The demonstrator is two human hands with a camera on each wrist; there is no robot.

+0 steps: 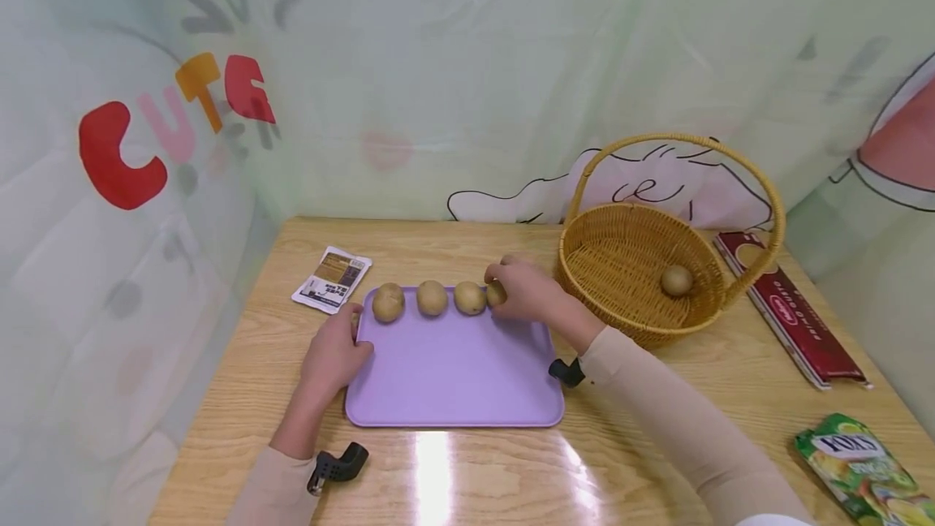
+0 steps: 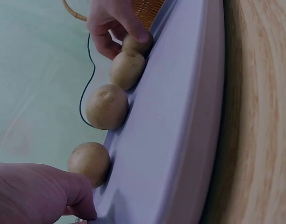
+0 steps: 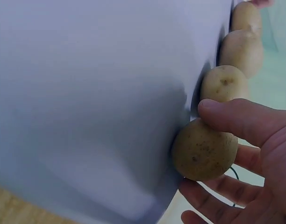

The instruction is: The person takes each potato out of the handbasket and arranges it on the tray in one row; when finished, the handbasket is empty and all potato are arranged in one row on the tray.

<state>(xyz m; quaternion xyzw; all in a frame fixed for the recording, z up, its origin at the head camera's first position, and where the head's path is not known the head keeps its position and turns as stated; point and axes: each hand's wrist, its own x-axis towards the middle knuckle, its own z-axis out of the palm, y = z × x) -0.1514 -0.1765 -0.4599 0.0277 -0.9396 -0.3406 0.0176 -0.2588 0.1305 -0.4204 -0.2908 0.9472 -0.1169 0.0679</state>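
Observation:
Along the far edge of a purple tray (image 1: pixel 453 372) stands a row of round brown potatoes. The left one (image 1: pixel 388 302), the middle one (image 1: pixel 432 298) and the one beside it (image 1: pixel 470 298) rest free of the hands. My right hand (image 1: pixel 527 292) holds another potato (image 3: pixel 204 150) at the right end of this row, thumb on top and fingers around its far side. At the tray's left rim, my left hand (image 1: pixel 334 354) grips the edge, its thumb (image 2: pixel 82 198) over the tray near the left potato.
A wicker basket (image 1: pixel 606 282) with a tall handle stands at the back right, one potato (image 1: pixel 676 280) inside. Beyond it lies a long red packet (image 1: pixel 796 315); a green FOX'S bag (image 1: pixel 865 469) is at front right. A small white-and-brown packet (image 1: pixel 332 279) lies left of the tray.

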